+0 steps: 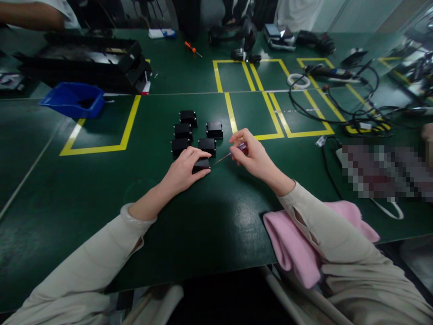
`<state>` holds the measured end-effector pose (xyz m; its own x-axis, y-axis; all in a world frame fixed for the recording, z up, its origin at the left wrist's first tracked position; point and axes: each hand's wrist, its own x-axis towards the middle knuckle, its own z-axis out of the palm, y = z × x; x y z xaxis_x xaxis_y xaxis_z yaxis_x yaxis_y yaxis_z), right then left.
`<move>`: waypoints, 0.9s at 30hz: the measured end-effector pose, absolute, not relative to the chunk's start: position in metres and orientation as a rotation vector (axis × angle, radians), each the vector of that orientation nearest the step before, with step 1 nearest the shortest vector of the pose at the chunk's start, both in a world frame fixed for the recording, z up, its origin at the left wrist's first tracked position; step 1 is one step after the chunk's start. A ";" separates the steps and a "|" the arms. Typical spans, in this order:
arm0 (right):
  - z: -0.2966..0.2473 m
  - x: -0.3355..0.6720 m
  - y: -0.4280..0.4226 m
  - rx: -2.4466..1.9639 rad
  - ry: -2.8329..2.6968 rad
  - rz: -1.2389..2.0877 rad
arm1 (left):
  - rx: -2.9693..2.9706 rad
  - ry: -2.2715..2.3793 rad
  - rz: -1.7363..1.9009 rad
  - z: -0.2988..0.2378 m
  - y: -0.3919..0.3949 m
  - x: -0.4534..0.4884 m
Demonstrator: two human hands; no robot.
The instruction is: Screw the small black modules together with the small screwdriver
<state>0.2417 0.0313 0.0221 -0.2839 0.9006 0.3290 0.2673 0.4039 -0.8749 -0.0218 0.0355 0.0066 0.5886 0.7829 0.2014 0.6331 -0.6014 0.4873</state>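
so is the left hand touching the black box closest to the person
Touching: the head view shows the left hand holding the nearest black box between thumb and fingers, thumb along its near side.

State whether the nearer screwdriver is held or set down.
Held: the right hand grips the screwdriver, shaft slanting toward the black box under the left hand.

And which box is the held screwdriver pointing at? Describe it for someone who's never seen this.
On the green table, find the black boxes. At their near edge, the left hand covers part of one box. Unlike the other five, it is held, with the screwdriver pointing at its right end.
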 end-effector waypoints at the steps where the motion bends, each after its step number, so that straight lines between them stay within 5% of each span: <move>1: 0.022 0.242 0.031 -1.013 -1.772 0.907 | 2.457 1.144 0.567 0.007 0.035 -0.022; 27: 0.025 0.242 0.030 -1.001 -1.819 0.897 | 2.461 1.140 0.573 0.005 0.036 -0.022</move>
<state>0.2416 0.0296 0.0252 -0.3169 0.8884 0.3322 0.2773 0.4217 -0.8633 -0.0224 0.0361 0.0050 0.5906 0.7802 0.2060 0.6312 -0.6058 0.4844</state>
